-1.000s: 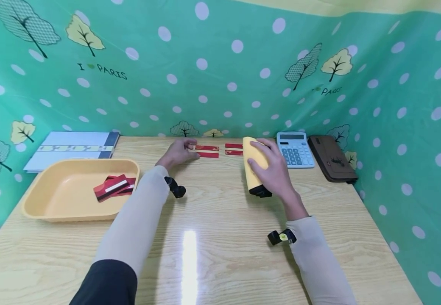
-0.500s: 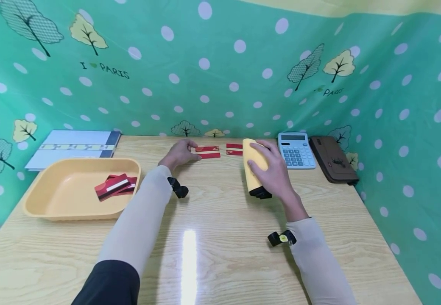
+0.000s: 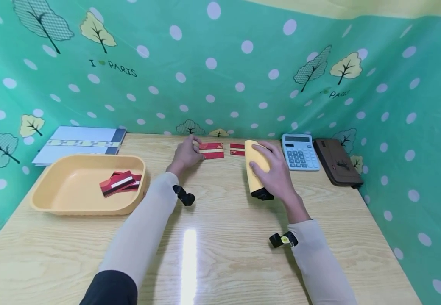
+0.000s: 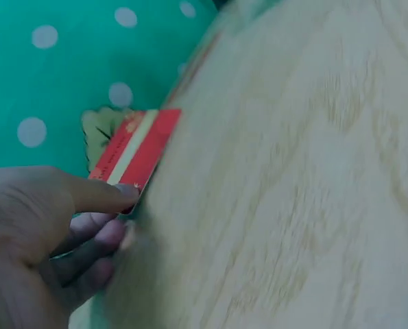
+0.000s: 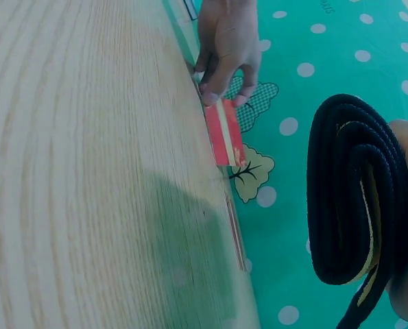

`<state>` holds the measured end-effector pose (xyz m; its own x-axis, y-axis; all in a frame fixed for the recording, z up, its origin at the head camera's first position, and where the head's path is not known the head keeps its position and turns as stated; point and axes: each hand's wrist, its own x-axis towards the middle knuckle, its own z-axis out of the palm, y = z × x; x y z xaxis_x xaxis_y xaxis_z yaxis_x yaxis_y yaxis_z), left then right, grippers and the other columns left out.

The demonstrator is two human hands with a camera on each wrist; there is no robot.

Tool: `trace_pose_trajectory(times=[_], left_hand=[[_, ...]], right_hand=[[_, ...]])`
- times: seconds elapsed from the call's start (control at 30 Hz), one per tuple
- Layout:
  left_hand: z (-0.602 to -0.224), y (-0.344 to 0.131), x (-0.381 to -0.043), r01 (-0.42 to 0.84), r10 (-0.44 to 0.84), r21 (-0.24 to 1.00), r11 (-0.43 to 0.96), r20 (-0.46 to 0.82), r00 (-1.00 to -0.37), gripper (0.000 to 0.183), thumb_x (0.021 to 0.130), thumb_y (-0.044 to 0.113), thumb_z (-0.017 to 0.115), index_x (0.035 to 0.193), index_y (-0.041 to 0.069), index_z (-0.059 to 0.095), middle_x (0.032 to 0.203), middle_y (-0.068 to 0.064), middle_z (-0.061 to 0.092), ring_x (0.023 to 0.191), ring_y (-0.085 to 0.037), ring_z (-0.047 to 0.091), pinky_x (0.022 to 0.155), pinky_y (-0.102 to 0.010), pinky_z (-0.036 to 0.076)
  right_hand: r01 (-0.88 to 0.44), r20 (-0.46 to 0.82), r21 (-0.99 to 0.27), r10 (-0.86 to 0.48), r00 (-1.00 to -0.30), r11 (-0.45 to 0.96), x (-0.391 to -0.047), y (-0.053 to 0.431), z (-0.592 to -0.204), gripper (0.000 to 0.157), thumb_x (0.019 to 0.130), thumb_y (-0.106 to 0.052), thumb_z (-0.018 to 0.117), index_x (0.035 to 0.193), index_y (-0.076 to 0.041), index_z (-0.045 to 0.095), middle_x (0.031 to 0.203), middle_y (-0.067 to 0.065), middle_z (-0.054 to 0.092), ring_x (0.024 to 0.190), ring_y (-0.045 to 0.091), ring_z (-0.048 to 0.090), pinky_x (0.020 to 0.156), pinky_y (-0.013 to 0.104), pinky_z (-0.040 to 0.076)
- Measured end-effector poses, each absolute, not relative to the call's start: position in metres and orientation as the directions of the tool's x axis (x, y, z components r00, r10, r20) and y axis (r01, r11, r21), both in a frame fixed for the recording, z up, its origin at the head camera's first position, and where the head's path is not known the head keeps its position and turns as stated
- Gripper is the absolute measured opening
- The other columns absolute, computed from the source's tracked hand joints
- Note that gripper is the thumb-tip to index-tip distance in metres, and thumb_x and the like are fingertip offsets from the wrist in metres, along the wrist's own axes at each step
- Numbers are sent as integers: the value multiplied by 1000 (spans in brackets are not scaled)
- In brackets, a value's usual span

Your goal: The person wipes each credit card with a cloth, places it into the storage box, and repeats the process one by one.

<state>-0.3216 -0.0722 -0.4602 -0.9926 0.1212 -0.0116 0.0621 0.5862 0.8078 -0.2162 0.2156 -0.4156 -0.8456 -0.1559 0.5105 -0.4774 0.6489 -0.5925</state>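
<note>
In the head view my left hand (image 3: 187,155) pinches the left edge of a red card with a pale stripe (image 3: 213,151) at the back of the table. The thumb lies over the card's near end in the left wrist view, and the card (image 4: 136,145) looks tilted up. To its right lies a second red striped card (image 3: 237,149), its right end hidden. My right hand (image 3: 275,169) grips a rolled cloth (image 3: 253,165), yellow outside with a dark end, held upright. The right wrist view shows the roll's dark wound layers (image 5: 348,199).
A yellow basin (image 3: 71,205) holding several red cards (image 3: 118,184) stands at left, before a white-blue folder (image 3: 79,140). At right are a blue calculator (image 3: 300,153) and a brown zip case (image 3: 336,163). Green dotted cloth (image 3: 220,84) hangs behind the wooden table (image 3: 228,245).
The left hand's red card has tipped up from the table, showing its face more fully. The head view has shifted slightly; the right hand keeps its hold on the rolled cloth.
</note>
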Motion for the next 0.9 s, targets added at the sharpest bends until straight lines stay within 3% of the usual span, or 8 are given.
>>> trace_pose_trajectory(times=[0.13, 0.27, 0.53, 0.73, 0.9], left_hand=[[-453, -69, -313, 61, 132, 865, 497, -5, -991, 48, 92, 1, 73, 133, 10, 50, 107, -14, 70, 95, -30, 69, 85, -43, 58], [-441, -68, -303, 74, 102, 897, 435, 33, -994, 48, 91, 1, 73, 132, 13, 51, 108, -13, 67, 92, -30, 69, 75, -34, 56], [-420, -70, -271, 135, 153, 946, 293, 93, -984, 50, 91, 0, 74, 133, 12, 51, 114, -15, 65, 100, -33, 74, 86, -43, 65], [-409, -74, -245, 199, 166, 960, 198, 167, -972, 49, 91, -3, 73, 134, 9, 54, 114, -19, 70, 101, -32, 76, 84, -32, 66], [-406, -77, -231, 229, 176, 963, 142, 203, -963, 49, 91, -3, 74, 135, 10, 56, 109, -20, 75, 95, -24, 78, 83, -28, 65]], right_hand=[[-480, 510, -587, -163, -845, 652, -217, 214, -416, 47, 94, -18, 75, 139, -13, 65, 148, 14, 55, 139, 35, 51, 112, 58, 45], [-480, 509, -584, -165, -845, 655, -216, 212, -415, 47, 93, -18, 76, 139, -13, 65, 148, 14, 55, 138, 34, 52, 113, 57, 45], [-521, 547, -568, -181, -817, 637, -210, 205, -409, 47, 92, -16, 77, 138, -14, 66, 147, 13, 56, 136, 33, 54, 109, 56, 48], [-538, 555, -573, -190, -810, 618, -205, 199, -405, 49, 91, -15, 77, 138, -15, 66, 148, 10, 56, 134, 30, 56, 103, 51, 51], [-565, 570, -573, -206, -795, 594, -201, 192, -405, 49, 91, -13, 78, 138, -16, 66, 148, 10, 55, 135, 29, 55, 106, 50, 51]])
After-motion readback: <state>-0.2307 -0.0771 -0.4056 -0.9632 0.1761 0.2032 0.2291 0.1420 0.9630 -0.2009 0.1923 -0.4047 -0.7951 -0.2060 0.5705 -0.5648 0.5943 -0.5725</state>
